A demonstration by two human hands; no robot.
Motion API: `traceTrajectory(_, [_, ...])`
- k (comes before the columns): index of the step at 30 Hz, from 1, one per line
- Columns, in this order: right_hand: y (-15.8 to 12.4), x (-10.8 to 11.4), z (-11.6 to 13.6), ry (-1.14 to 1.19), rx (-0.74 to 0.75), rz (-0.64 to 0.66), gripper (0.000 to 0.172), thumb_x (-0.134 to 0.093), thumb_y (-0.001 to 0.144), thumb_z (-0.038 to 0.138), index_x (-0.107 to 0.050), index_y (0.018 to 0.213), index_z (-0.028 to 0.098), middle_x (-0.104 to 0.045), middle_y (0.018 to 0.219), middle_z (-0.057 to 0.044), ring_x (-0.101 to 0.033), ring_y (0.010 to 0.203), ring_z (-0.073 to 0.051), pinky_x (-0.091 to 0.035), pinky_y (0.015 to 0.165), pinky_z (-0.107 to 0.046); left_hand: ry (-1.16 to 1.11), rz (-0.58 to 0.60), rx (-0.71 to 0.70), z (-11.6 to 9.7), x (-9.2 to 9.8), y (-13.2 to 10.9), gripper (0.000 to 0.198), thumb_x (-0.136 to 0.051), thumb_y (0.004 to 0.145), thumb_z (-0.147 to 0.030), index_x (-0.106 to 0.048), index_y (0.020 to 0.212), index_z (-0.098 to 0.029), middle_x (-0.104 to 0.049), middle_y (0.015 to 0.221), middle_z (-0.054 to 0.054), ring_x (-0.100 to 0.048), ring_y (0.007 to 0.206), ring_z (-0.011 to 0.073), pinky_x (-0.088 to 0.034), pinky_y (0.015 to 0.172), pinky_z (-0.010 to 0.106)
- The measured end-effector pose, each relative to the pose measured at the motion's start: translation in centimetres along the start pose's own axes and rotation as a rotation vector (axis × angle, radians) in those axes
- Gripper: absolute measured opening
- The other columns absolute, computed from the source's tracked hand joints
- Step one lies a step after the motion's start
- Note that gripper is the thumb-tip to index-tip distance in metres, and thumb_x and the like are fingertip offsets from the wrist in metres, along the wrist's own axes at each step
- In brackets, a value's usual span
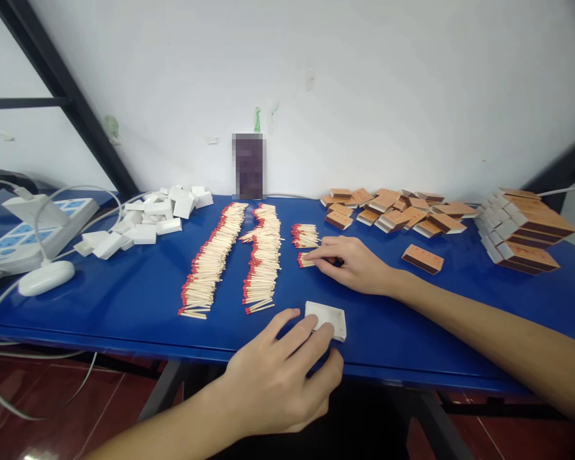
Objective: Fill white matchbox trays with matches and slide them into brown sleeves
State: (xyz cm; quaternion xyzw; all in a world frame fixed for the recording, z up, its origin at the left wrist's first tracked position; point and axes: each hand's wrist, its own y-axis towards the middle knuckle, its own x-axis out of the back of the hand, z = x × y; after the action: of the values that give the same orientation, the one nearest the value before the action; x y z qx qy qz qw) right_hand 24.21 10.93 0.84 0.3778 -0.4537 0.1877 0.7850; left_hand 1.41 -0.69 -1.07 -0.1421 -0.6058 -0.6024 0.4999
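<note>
My right hand (352, 263) reaches over the blue table with thumb and fingers drawn together at a small bunch of matches (303, 259). Just behind that bunch lies another small group of red-tipped matches (305, 235). Near the front edge, my left hand (287, 370) has its fingers apart, with some fingertips over the near left side of a white matchbox tray (334, 317). The tray's open side faces up. To the left run two long rows of matches, a left row (211, 262) and a right row (263, 265), heads pointing left.
White trays (160, 207) are heaped at back left, beside a power strip (71, 220) and cables. Orange matchbox sleeves (393, 203) lie piled at back right. One matchbox sleeve (422, 259) lies apart, near stacked matchboxes (522, 223). A blurred-out dark object (250, 166) leans against the wall.
</note>
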Motion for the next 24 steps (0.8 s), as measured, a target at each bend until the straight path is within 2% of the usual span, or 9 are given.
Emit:
traceTrajectory(15, [-0.03,0.09,-0.03,-0.049,0.035,-0.019,0.028,-0.05,0.095,0.022,-0.077,0.101,0.016,-0.062,0.072,-0.003,-0.053,0.062,-0.013,-0.037,0.062,-0.027,0.002,0.0,-0.005,0.02,-0.09,-0.07,0.023,-0.058,0.089,-0.028,-0.067,0.105,-0.015,-0.066,0.115,0.011,-0.06,0.108,0.0263,-0.046,0.098,0.043])
traceTrajectory(24, [-0.14,0.02,-0.07,-0.043,-0.001,-0.039,0.03,-0.049,0.093,0.021,-0.077,0.101,0.015,-0.062,0.073,-0.004,-0.053,0.062,-0.013,-0.038,0.061,-0.027,0.002,0.006,-0.003,0.01,-0.02,-0.01,0.022,-0.057,0.089,-0.027,-0.067,0.105,-0.015,-0.067,0.115,0.01,-0.06,0.108,0.0263,-0.046,0.098,0.044])
